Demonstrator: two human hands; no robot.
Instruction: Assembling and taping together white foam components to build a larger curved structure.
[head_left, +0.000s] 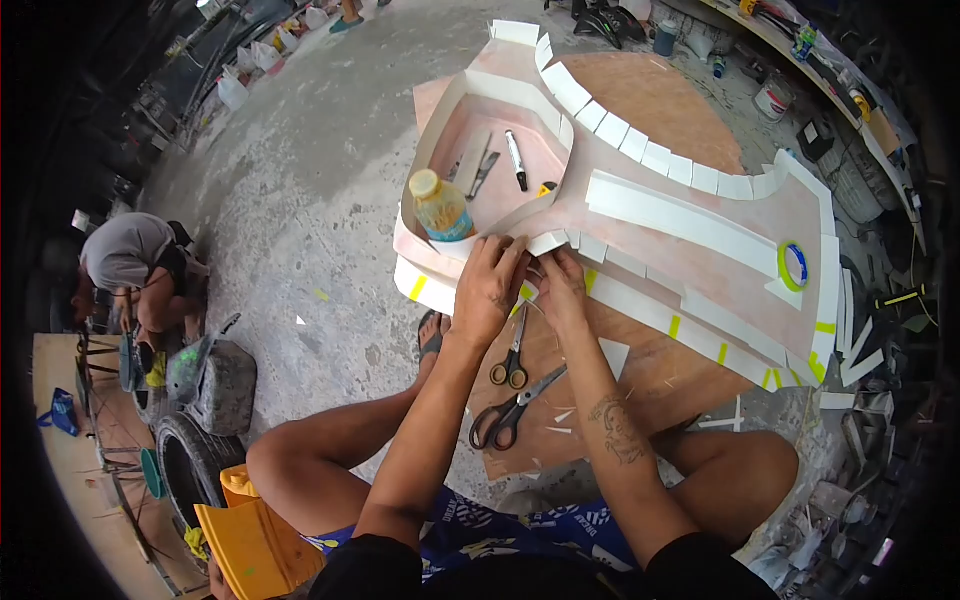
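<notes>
A large pinkish panel, edged with white card flaps, lies before me. My left hand is closed, its fingers pinching a small white card flap at the panel's near edge. Against the same flap, my right hand has its fingertips closed too. Just left of my hands, a bottle with a yellowish cap stands in the panel's walled recess. A marker and a flat grey strip lie deeper in that recess. Yellow-green tape rests on the right part of the panel.
Two pairs of scissors, small and large, lie on a brown board below my hands. Paper scraps are scattered about. At left, another person crouches beyond a tyre and a yellow container.
</notes>
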